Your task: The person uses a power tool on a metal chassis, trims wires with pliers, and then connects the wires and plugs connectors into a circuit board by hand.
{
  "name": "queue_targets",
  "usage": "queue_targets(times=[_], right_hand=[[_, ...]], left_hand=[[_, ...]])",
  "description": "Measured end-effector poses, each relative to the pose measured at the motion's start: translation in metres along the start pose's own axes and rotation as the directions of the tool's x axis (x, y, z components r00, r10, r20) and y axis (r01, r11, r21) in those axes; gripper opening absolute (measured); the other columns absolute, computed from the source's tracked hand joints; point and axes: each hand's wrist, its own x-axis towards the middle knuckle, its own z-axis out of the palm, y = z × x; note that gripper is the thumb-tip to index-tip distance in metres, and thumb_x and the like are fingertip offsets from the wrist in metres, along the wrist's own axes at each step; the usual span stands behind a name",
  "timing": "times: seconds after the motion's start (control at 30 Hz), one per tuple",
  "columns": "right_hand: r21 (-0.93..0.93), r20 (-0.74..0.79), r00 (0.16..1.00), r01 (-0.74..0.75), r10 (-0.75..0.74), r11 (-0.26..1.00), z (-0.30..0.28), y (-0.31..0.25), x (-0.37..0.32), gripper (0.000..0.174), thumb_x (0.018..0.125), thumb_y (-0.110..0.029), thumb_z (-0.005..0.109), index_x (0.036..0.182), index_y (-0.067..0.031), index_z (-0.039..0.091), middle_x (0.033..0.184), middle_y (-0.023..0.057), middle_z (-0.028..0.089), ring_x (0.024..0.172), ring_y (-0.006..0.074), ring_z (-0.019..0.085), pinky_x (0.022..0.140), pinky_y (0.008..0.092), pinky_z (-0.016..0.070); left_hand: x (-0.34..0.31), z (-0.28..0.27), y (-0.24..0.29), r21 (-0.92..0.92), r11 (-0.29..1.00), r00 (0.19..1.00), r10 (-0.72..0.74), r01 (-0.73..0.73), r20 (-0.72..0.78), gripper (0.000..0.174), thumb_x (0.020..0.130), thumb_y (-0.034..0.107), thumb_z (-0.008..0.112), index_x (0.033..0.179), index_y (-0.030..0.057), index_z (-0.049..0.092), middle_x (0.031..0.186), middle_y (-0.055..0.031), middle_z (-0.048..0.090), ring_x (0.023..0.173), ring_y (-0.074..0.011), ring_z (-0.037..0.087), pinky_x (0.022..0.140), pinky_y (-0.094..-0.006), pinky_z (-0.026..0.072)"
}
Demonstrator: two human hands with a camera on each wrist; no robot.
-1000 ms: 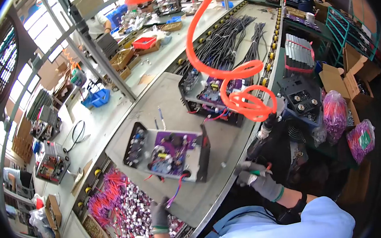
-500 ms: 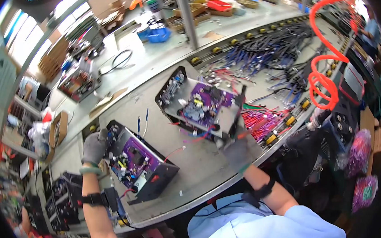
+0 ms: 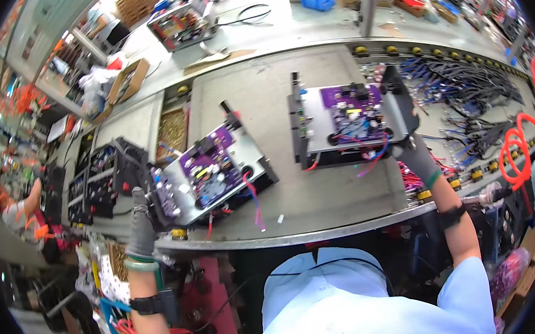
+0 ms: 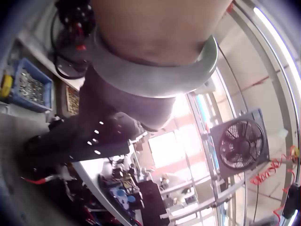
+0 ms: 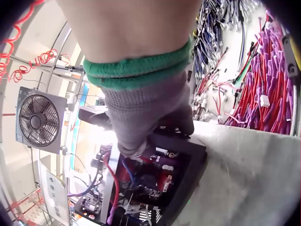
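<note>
Two open metal chassis with purple circuit boards are on a grey board (image 3: 270,192) in the head view. My gloved left hand (image 3: 140,226) is at the outer end of the left chassis (image 3: 213,168), which sits at a slant. In the left wrist view the glove (image 4: 127,101) wraps over a dark perforated panel (image 4: 89,148); its fingertips are partly hidden. At the other side, my gloved right hand (image 3: 416,157) grips the near right corner of the right chassis (image 3: 352,118). The right wrist view has that thumb over the dark end panel (image 5: 188,165). Red and blue leads (image 3: 254,197) hang from the left chassis.
Black cable bundles (image 3: 464,86) and red-purple leads (image 5: 265,89) lie right of the board. Dark housings (image 3: 99,175) stand left. A red coiled hose (image 3: 514,152) hangs at right. Beyond the roller edge is a bench with another unit (image 3: 182,25).
The head view has turned leftward. My right hand, away from the chassis a second ago, now holds the right one. The left chassis has swung to a different slant, and the right one sits squarer.
</note>
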Motion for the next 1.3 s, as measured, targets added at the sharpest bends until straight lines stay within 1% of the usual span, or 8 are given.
queue_targets(times=[0.03, 0.13, 0.37, 0.43, 0.63, 0.87, 1.03, 1.3], right_hand=[[-0.449, 0.028, 0.999, 0.033, -0.022, 0.893, -0.009, -0.01, -0.005, 0.034, 0.089, -0.024, 0.071, 0.113, -0.0006, 0.061, 0.099, 0.0146, 0.071, 0.091, 0.0297, 0.069, 0.081, 0.0413, 0.0534], [-0.684, -0.078, 0.979, 0.084, -0.187, 0.724, 0.008, -0.075, -0.05, 0.012, 0.087, -0.014, 0.067, 0.094, -0.0048, 0.065, 0.074, 0.017, 0.064, 0.07, 0.0361, 0.065, 0.063, 0.0466, 0.0482], [-0.711, 0.367, 0.927, 0.333, -0.078, 0.619, 0.068, -0.112, -0.13, 0.023, 0.073, -0.017, 0.077, 0.091, -0.0085, 0.065, 0.067, 0.0141, 0.064, 0.063, 0.0367, 0.066, 0.06, 0.0468, 0.0516], [-0.693, 0.387, 0.921, 0.254, 0.051, 0.674, 0.085, -0.097, -0.128, 0.05, 0.071, -0.027, 0.082, 0.113, -0.0071, 0.063, 0.092, 0.0169, 0.069, 0.086, 0.0364, 0.068, 0.075, 0.0464, 0.0532], [-0.714, 0.639, 0.768, 0.615, -0.05, 0.334, 0.109, -0.124, -0.088, 0.095, 0.059, -0.045, 0.088, 0.136, -0.0041, 0.051, 0.141, 0.0166, 0.047, 0.129, 0.0399, 0.045, 0.106, 0.0509, 0.04], [-0.766, 0.601, 0.767, 0.471, 0.225, 0.439, 0.113, -0.112, -0.111, 0.071, 0.069, -0.032, 0.082, 0.131, -0.0064, 0.056, 0.119, 0.0145, 0.056, 0.112, 0.0367, 0.055, 0.091, 0.0477, 0.0474], [-0.401, 0.501, 0.863, 0.296, -0.063, 0.867, 0.171, -0.133, -0.088, 0.04, 0.071, -0.015, 0.076, 0.108, -0.0073, 0.064, 0.103, 0.0166, 0.058, 0.092, 0.0383, 0.061, 0.077, 0.0457, 0.0511], [-0.474, 0.521, 0.836, 0.449, -0.17, 0.757, 0.278, -0.155, -0.055, 0.031, 0.071, -0.022, 0.077, 0.093, -0.0035, 0.065, 0.103, 0.0172, 0.06, 0.095, 0.0367, 0.059, 0.081, 0.0461, 0.0503]], left_hand=[[-0.006, -0.017, -0.02, -0.105, 0.994, 0.999, -0.038, 0.04, 0.017, 0.059, 0.099, 0.065, 0.043, 0.12, 0.0148, 0.065, 0.101, -0.0021, 0.071, 0.084, -0.0169, 0.069, 0.066, -0.0319, 0.0552], [-0.017, -0.043, -0.105, -0.255, 0.967, 0.95, -0.092, 0.013, -0.299, 0.04, 0.101, 0.046, 0.054, 0.113, 0.0097, 0.065, 0.081, -0.0025, 0.065, 0.064, -0.0127, 0.06, 0.05, -0.0266, 0.0449], [-0.103, 0.104, -0.105, 0.025, 0.999, 0.972, -0.017, 0.024, -0.233, 0.024, 0.1, 0.025, 0.058, 0.097, 0.0048, 0.071, 0.068, 0.0005, 0.058, 0.051, -0.0074, 0.052, 0.045, -0.0223, 0.0398], [-0.095, 0.138, -0.095, -0.03, 0.988, 0.988, -0.152, 0.152, -0.001, 0.024, 0.1, 0.03, 0.061, 0.097, 0.0059, 0.065, 0.079, -0.0015, 0.065, 0.061, -0.0082, 0.058, 0.054, -0.0237, 0.0438], [-0.05, 0.17, -0.126, -0.558, 0.824, 0.986, 0.008, -0.101, -0.167, 0.035, 0.098, 0.031, 0.064, 0.127, 0.0117, 0.059, 0.103, -0.0017, 0.067, 0.089, -0.014, 0.064, 0.069, -0.0282, 0.0516], [-0.043, 0.143, -0.127, -0.665, 0.745, 0.991, -0.122, 0.05, -0.063, 0.022, 0.096, 0.024, 0.067, 0.114, 0.0118, 0.066, 0.1, -0.0026, 0.068, 0.088, -0.0159, 0.064, 0.071, -0.0283, 0.0513], [-0.042, 0.134, -0.127, -0.764, 0.631, 0.988, -0.14, 0.136, 0.061, 0.014, 0.093, 0.021, 0.07, 0.103, 0.0123, 0.065, 0.093, -0.0029, 0.068, 0.078, -0.0142, 0.063, 0.065, -0.028, 0.0491], [-0.043, 0.123, -0.132, -0.724, 0.669, 0.983, -0.171, 0.17, 0.073, 0.016, 0.095, 0.023, 0.067, 0.105, 0.0109, 0.065, 0.096, -0.0068, 0.07, 0.078, -0.017, 0.065, 0.066, -0.0295, 0.0518]])
